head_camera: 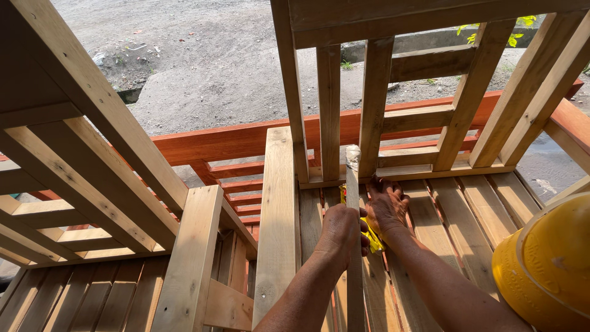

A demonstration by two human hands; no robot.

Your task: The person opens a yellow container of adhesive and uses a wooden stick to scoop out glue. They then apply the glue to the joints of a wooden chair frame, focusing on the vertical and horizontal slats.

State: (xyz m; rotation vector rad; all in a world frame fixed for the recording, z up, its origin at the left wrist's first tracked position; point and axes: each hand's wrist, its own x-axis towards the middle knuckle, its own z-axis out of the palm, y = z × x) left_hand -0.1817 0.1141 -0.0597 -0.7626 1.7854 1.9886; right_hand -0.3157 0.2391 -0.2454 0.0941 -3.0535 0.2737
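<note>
Down on the slatted seat (467,227) of the wooden chair frame (375,92), my left hand (340,230) is closed around a thin wooden stick (354,246) whose wrapped tip sits against the backrest. My right hand (386,206) presses flat, fingers spread, over something yellow (372,240), possibly a tape measure. If my grip loosens, the stick could slip between slats.

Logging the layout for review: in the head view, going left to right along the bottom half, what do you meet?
Bare wooden armrest post → wide upright plank → left hand on a thin wooden strip → right hand → yellow hard hat.
</note>
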